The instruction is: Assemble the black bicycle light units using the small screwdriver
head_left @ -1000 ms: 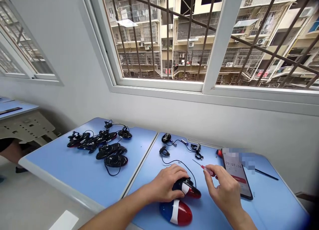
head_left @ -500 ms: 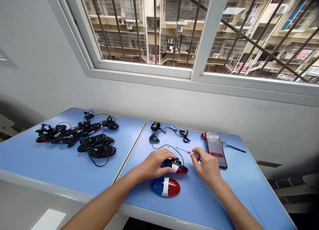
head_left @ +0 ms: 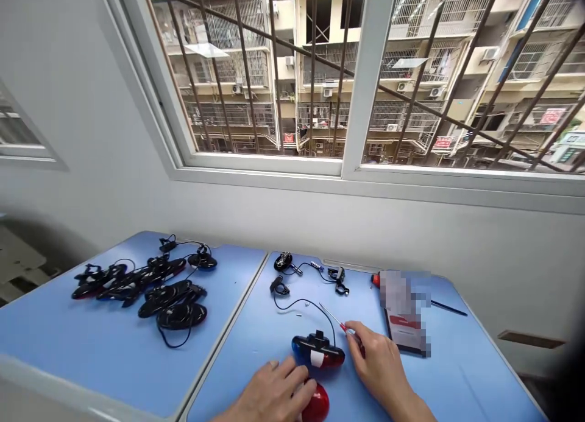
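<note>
"Where the wall opens above the work, we see a barred window [head_left: 358,105]. What do we log under it?"

"Two blue tables side by side, the left table [head_left: 114,346] and the right table [head_left: 461,379]. On the left one we note a heap of black lamps [head_left: 183,316] with loose cords."

"Our hands?"

"Both over the right table. Left hand [head_left: 276,388]: fingers bent, slightly spread. Right hand [head_left: 381,367]: thumb and forefinger pinching a tool."

"Then the phone [head_left: 404,334]?"

"Flat beyond the right hand, partly blurred out."

"And the single lamp [head_left: 329,353]?"

"On the right table, between our hands, just beyond the left fingers. We record a blue end, a white band, a red end, and a black mount on its far side."

"Smaller items?"

"A red cover [head_left: 320,405], under the left fingers; whether they grip it or only rest, we cannot tell. The screwdriver [head_left: 343,327], in the right-hand pinch, tip pointing away and leftward. A black clamp [head_left: 279,286], its cord leading to the lamp. Last, a tiny metal bit [head_left: 298,315], near that cord."
</note>
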The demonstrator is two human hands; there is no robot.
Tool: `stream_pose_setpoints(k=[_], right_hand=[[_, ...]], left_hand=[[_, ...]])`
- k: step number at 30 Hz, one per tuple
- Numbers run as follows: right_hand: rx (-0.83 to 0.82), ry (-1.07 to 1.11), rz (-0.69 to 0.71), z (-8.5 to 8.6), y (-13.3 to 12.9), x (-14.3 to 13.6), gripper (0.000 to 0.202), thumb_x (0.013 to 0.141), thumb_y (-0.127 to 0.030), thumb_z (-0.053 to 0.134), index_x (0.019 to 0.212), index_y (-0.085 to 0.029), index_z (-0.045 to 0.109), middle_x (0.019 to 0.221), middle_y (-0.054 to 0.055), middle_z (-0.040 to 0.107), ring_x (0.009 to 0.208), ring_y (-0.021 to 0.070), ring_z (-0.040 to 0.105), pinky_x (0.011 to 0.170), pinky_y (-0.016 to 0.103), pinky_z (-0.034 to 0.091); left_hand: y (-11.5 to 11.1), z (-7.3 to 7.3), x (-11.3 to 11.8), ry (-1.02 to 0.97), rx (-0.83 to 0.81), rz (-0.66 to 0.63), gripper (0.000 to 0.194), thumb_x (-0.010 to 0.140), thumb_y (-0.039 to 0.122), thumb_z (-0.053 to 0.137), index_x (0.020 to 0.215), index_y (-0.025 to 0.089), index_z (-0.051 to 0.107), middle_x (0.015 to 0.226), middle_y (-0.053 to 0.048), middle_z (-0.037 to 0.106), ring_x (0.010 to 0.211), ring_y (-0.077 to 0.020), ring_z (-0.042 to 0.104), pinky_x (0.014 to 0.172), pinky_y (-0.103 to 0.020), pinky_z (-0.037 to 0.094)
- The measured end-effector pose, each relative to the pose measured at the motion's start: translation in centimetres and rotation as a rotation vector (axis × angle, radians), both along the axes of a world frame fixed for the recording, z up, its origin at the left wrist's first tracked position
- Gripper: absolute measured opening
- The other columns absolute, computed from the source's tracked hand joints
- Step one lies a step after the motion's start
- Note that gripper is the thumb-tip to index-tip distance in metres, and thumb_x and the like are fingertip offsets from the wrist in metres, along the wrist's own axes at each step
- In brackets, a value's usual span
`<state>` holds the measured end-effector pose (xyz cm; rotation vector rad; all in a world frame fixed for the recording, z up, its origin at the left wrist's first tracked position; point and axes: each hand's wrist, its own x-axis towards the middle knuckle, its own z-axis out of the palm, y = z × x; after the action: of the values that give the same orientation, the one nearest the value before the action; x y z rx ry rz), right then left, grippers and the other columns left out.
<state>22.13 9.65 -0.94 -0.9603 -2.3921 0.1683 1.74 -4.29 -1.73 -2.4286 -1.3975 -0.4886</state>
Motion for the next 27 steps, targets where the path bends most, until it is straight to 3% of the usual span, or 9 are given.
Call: stream_pose_setpoints(k=[3,5,10,12,14,16,20,24,27], right_hand=[[-0.001,-0.011,0.015,-0.5,0.1,0.0,0.026,0.095,-0.025,0.041,0.101,-0.023,0.066,0.081,0.002,0.076,0.062,0.0184,0.071,0.053,0.026,0.044],[0.001,-0.018,0.018,-0.8,0.2,0.0,0.026,0.096,-0.025,0.04,0.1,-0.024,0.066,0.081,0.001,0.076,0.065,0.0192,0.072,0.053,0.026,0.044],[-0.008,-0.033,0.001,-1.1,0.3,-0.1,0.025,0.096,-0.025,0.04,0.102,-0.025,0.065,0.084,0.0,0.076,0.068,0.0203,0.073,0.055,0.027,0.043],[-0.044,-0.052,-0.006,-1.0,0.3,-0.2,0.025,0.096,-0.025,0.04,0.102,-0.025,0.065,0.086,0.0,0.076,0.072,0.0211,0.073,0.057,0.028,0.042],[-0.098,-0.076,-0.016,-0.8,0.2,-0.3,0.026,0.096,-0.025,0.04,0.103,-0.025,0.065,0.088,0.0,0.076,0.075,0.0214,0.073,0.059,0.028,0.041],[-0.149,-0.101,-0.026,-0.6,0.2,-0.2,0.027,0.096,-0.025,0.039,0.104,-0.025,0.065,0.09,0.001,0.076,0.078,0.0214,0.073,0.061,0.028,0.041],[-0.2,-0.128,-0.044,-0.4,0.1,0.0,0.027,0.097,-0.024,0.039,0.106,-0.025,0.064,0.094,0.002,0.076,0.083,0.0211,0.072,0.065,0.027,0.04],[-0.217,-0.128,-0.039,-0.4,0.0,0.0,0.026,0.097,-0.024,0.039,0.107,-0.025,0.064,0.095,0.002,0.076,0.085,0.0211,0.071,0.067,0.028,0.039],[-0.221,-0.129,-0.034,-0.4,0.0,-0.2,0.027,0.097,-0.024,0.039,0.108,-0.025,0.064,0.096,0.002,0.076,0.085,0.0215,0.071,0.067,0.028,0.038]], left_hand=[[-0.3,-1.7,-0.4,-0.013,0.021,0.01,0.029,0.092,0.042,0.058,0.107,0.018,0.055,0.085,-0.006,0.067,0.065,-0.0194,0.055,0.053,-0.029,0.036],[-0.8,-1.0,-1.0,-0.059,-0.016,-0.008,0.03,0.095,0.045,0.051,0.108,0.018,0.055,0.085,-0.006,0.068,0.066,-0.0193,0.056,0.054,-0.029,0.039],[-0.4,5.4,-3.3,-0.204,-0.06,0.096,0.04,0.09,0.04,0.058,0.125,0.021,0.051,0.109,-0.011,0.066,0.09,-0.0235,0.062,0.073,-0.032,0.051],[1.8,7.9,-4.2,-0.25,-0.034,0.189,0.038,0.089,0.033,0.06,0.125,0.023,0.052,0.115,-0.01,0.064,0.1,-0.0239,0.061,0.081,-0.033,0.051],[5.2,9.2,-5.0,-0.256,-0.049,0.281,0.034,0.088,0.033,0.062,0.12,0.024,0.057,0.116,-0.009,0.064,0.104,-0.0241,0.059,0.081,-0.032,0.05],[8.8,9.2,-5.3,-0.188,-0.134,0.344,0.033,0.086,0.033,0.064,0.118,0.024,0.059,0.115,-0.007,0.065,0.103,-0.0236,0.059,0.081,-0.032,0.049],[13.7,6.9,-5.2,-0.079,-0.266,0.335,0.032,0.082,0.032,0.069,0.112,0.024,0.063,0.108,-0.005,0.066,0.101,-0.0244,0.059,0.082,-0.033,0.048],[14.3,4.6,-5.0,-0.057,-0.307,0.324,0.026,0.081,0.03,0.07,0.105,0.023,0.065,0.104,-0.006,0.066,0.098,-0.0248,0.059,0.079,-0.032,0.048],[14.2,4.1,-5.2,-0.077,-0.325,0.312,0.026,0.08,0.03,0.072,0.103,0.021,0.066,0.104,-0.008,0.067,0.098,-0.0266,0.06,0.079,-0.034,0.048]])
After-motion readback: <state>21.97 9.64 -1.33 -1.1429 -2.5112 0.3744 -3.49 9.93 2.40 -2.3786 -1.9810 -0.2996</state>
